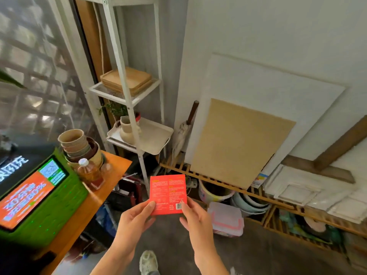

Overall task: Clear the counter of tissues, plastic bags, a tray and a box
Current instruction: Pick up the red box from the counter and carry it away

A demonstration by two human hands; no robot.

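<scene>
Evidently off the counter (111,175), a flat red box (168,194) is held upright in mid-air before a white shelf unit (127,90), its lower corners pinched by the left hand (135,219) and the right hand (195,219). Removal of the box appears under way; a disposal spot must next be found.

Stacked bowls (79,145) and an oil bottle (89,171) beside a green machine (49,205).
</scene>
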